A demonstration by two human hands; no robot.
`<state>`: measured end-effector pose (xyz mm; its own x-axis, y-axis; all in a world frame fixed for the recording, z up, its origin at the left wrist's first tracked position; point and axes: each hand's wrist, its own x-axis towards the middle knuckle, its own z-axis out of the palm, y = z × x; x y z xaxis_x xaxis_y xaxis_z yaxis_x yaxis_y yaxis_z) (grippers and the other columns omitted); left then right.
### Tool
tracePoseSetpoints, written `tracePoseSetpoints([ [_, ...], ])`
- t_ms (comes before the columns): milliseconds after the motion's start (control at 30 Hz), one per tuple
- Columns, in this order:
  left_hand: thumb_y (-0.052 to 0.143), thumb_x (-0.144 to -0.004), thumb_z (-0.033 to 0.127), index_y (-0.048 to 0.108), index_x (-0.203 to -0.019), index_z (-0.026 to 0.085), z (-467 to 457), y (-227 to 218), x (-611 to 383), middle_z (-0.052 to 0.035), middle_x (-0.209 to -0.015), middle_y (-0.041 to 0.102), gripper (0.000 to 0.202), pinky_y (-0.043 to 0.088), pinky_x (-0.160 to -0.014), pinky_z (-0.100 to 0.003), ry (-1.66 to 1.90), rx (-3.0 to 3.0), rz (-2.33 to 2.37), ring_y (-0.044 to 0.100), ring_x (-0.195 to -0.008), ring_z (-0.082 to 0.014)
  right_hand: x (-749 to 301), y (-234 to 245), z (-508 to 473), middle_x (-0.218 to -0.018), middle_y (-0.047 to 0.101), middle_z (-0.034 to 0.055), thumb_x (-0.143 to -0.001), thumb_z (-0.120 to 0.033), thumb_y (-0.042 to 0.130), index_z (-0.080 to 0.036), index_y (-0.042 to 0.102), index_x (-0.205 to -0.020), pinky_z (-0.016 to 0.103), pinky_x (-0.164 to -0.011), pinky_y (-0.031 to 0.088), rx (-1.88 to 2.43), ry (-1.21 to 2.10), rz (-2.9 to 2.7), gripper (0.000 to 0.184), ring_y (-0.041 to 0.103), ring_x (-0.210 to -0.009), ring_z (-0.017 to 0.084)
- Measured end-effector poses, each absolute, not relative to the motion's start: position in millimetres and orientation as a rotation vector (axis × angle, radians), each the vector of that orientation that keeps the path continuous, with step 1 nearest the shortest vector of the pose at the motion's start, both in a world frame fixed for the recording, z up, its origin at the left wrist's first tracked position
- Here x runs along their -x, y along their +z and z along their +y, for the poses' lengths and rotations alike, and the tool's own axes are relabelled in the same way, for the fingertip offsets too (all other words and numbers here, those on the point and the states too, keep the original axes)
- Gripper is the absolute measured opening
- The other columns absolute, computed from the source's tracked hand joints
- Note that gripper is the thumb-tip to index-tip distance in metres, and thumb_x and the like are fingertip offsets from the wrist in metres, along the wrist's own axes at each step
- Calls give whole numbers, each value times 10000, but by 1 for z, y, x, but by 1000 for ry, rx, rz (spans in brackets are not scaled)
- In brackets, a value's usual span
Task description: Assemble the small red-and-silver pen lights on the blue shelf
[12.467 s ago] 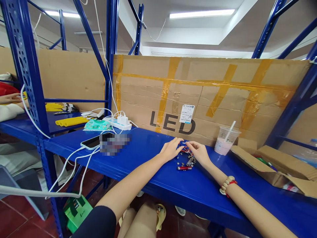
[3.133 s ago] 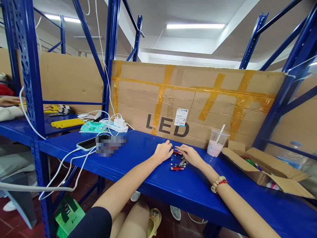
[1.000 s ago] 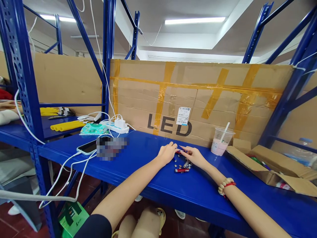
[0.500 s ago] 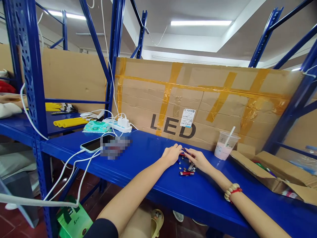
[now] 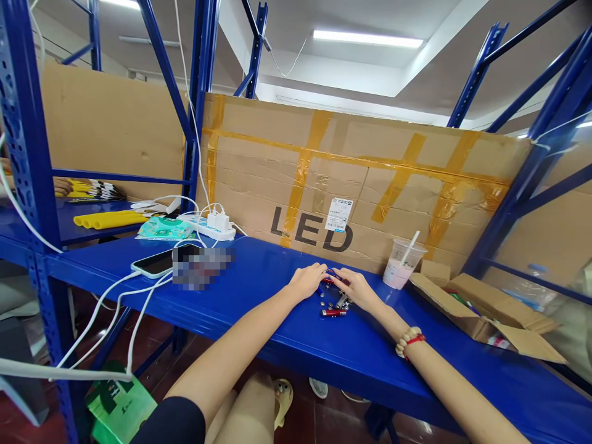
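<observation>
- Facing each other above the blue table (image 5: 370,345), the left hand (image 5: 306,281) and the right hand (image 5: 356,288) had bent fingers.
- What each 1 grasped was too small; I could not tell.
- 1 red piece (image 5: 327,280) showed between the hands.
- 1 red tube (image 5: 333,313) lay nearer to the person, beside 1 silver tube (image 5: 341,301).
- 1 cup (image 5: 400,267) stood near the open box (image 5: 456,308).

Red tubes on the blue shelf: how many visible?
2 visible: one red tube on the near side of the small metal parts, another red tube partly covered between the left hand and right hand. More may be hidden behind the hands.
</observation>
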<state>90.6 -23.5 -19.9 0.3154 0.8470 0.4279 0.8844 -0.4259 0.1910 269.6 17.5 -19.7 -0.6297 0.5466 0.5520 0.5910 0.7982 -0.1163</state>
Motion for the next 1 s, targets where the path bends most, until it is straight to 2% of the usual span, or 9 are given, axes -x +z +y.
tracePoseSetpoints([
  [400,259,-952,330,488,-1041,214,-24,-20,-91,-37,-1039,566,272,464,-727,-263,-742,2480,-1629,589,-945,-175,-269,-19,16,-690,555,55,-903,-476,316,-152,648,-985,298,-568,429,813,-143,-2411,472,515,-583,169],
  [800,262,-952,328,497,-996,204,-26,-18,-91,-32,-998,577,269,447,-686,-246,-804,2500,-1607,593,-919,-177,-265,-18,13,-599,505,19,-906,-453,335,-155,648,-859,260,-495,358,771,-192,-2330,435,444,-501,132],
  [1000,285,-946,333,500,-978,205,-22,-21,-92,-27,-999,579,253,450,-686,-243,-844,2504,-1597,598,-916,-180,-263,-18,11,-576,488,12,-910,-405,351,-174,615,-723,258,-501,338,750,-225,-2287,397,455,-513,134],
])
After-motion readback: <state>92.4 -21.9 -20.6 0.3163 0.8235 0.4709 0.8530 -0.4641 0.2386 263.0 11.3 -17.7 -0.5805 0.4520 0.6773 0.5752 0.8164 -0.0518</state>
